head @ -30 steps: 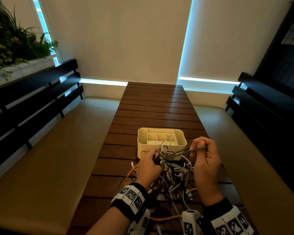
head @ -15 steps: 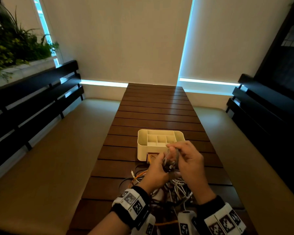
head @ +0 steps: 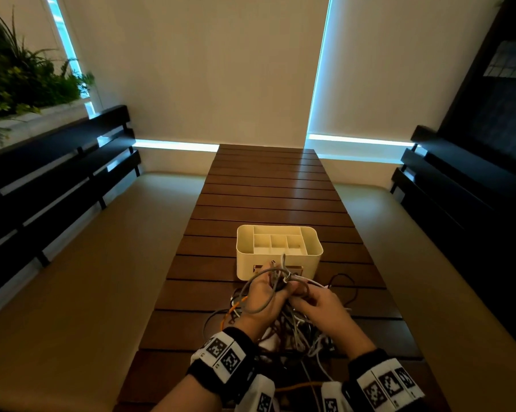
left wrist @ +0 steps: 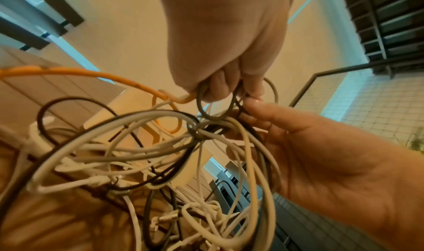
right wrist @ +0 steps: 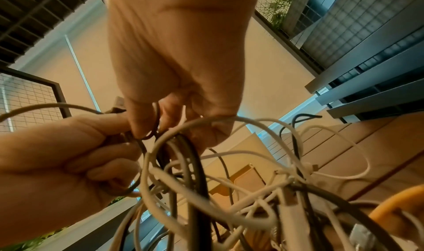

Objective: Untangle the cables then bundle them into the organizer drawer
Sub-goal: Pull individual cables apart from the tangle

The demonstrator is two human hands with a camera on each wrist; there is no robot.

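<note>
Planter w/ green plants [head: 19,81] at far L, above dark slatted bench back [head: 57,173]; beige bench seat [head: 81,278] runs alongside the slatted wood worktop [head: 268,191]. Near edge of worktop: tangle of cables [head: 295,328], white, grey, dark + one orange cable [head: 233,310] sticking out on the L side of the heap. Left hand [head: 262,295] raised over the heap, fingers curled tight round a grey cable [head: 258,304] that loops over the back of the hand; connector ends poke up above the fist. In left wrist view the grey loops hang from between finger & thumb [left wrist: 215,88], orange cable [left wrist: 91,74] arcing past just beside. Right hand [head: 319,304] just R of it, touching at the fingertips, pinching the same knot of cables; right wrist view shows thumb & forefinger [right wrist: 137,117] closed on a thin dark loop, other fingers curled w/ white strands passing under. Both wrists wear black bands w/ printed marker tags. Cream organizer [head: 279,252] sits just beyond the hands, mid-worktop, upright, top compartments holding no cables; front drawer partly hidden by hands, can't tell if open. A black cable [head: 344,285] loops out to the R on the worktop. Far R: second dark bench back [head: 459,185].
</note>
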